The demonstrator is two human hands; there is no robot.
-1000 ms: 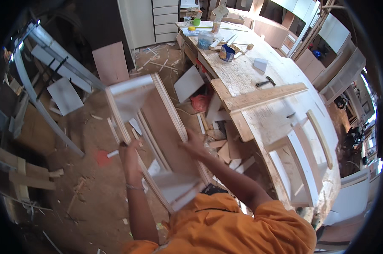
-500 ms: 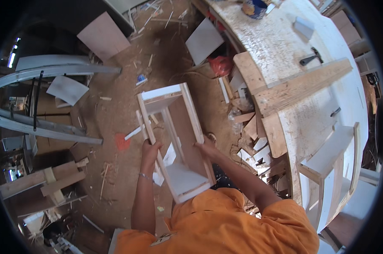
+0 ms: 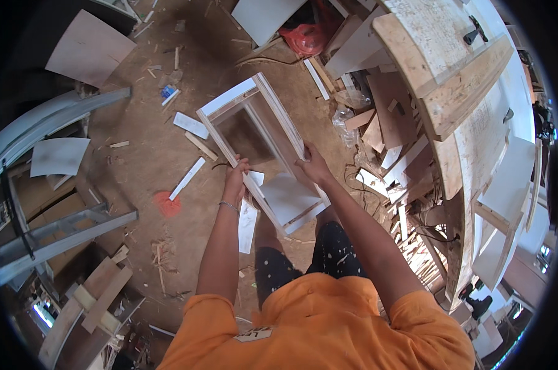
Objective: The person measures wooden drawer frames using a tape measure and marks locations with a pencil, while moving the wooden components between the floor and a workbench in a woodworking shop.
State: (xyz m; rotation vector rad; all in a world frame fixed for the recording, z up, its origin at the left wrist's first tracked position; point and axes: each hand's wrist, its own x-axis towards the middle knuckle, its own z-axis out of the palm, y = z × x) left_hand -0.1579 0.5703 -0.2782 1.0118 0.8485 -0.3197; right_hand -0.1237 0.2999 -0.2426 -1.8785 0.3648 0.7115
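Observation:
Between my hands is an open rectangular wooden box frame (image 3: 277, 117), with white end panels and a brown inner side; the floor shows through its open middle. My left hand (image 3: 236, 174) is closed round its left rail, thumb and fingers wrapped on the edge. Opposite it, my right hand (image 3: 314, 165) grips the right rail. The frame is held above the floor in front of my legs, tilted with its far end to the left. A white panel (image 3: 291, 196) fills part of its near end.
To the right stands a workbench (image 3: 408, 37) with a hammer (image 3: 474, 31), a long board (image 3: 470, 86) and another box frame (image 3: 507, 203). Offcuts and clear plastic (image 3: 345, 123) lie beneath its edge. A metal ladder (image 3: 63, 246) lies at left; white strips (image 3: 186, 179) litter the floor.
The box frame has moved away from my body, still in both hands. My view has shifted, so my legs now show below it and the bench sits farther right.

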